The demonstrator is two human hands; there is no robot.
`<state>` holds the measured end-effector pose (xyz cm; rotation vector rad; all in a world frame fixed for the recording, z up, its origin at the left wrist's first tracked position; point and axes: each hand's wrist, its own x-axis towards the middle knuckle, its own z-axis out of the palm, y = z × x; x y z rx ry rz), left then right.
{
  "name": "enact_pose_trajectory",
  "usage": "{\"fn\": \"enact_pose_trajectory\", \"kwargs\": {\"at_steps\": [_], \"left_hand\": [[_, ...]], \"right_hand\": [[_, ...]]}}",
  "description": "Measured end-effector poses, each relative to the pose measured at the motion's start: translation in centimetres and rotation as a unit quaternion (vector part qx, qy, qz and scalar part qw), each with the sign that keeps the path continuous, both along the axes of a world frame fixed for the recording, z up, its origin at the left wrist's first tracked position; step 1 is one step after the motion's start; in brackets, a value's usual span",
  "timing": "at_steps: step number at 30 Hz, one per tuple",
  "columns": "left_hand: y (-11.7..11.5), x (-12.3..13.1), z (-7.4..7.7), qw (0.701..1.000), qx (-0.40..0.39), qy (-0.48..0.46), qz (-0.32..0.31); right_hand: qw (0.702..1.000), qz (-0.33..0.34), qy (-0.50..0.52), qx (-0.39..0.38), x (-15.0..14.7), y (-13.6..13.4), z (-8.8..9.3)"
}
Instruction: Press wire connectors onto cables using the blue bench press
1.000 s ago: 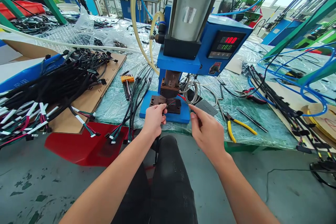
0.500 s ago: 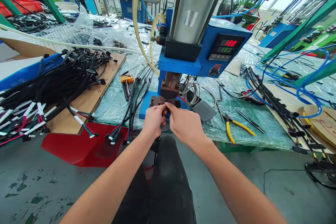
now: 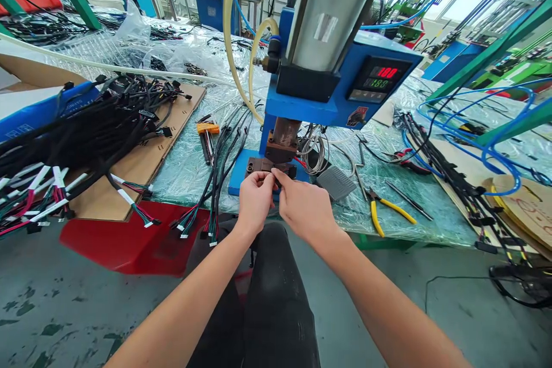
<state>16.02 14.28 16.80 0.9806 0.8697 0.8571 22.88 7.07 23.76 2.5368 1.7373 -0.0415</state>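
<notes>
Factory worktop (image 3: 185, 184) under clear bubble wrap carries a blue pneumatic press (image 3: 302, 106) near its front edge. Both hands meet over the brown metal die (image 3: 263, 165) on the press's blue base: left hand (image 3: 255, 200) and right hand (image 3: 304, 210), their fingers (image 3: 276, 174) pressed close together, whatever they pinch hidden. Black wire harnesses (image 3: 86, 138) lie on a cardboard sheet (image 3: 129, 184) towards the left edge; yellow-handled pliers (image 3: 383, 211) lie right of the press.

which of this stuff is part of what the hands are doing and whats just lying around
In use: left hand, right hand, brown metal die, blue pneumatic press.
Lying about: yellow-handled pliers, grey ribbed pad, black wire bundles on cardboard.
</notes>
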Motion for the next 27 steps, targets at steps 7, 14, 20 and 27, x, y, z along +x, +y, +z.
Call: {"fn": "enact_pose_trajectory", "kwargs": {"at_steps": [7, 14, 20, 27], "left_hand": [[0.20, -0.60, 0.22, 0.984, 0.133, 0.115, 0.027], [0.19, -0.59, 0.23, 0.965, 0.199, 0.167, 0.036], [0.30, -0.57, 0.15, 0.961, 0.207, 0.179, 0.028], [0.33, -0.58, 0.17, 0.970, 0.186, 0.150, 0.034]], "right_hand": [[1.000, -0.001, 0.001, 0.009, -0.02, -0.19, -0.34], [1.000, 0.011, 0.001, 0.025, 0.51, -0.38, -0.54], [0.999, 0.014, 0.008, 0.047, 0.73, -0.46, -0.66], [0.999, 0.016, 0.017, 0.043, 0.74, -0.68, -0.61]]}}
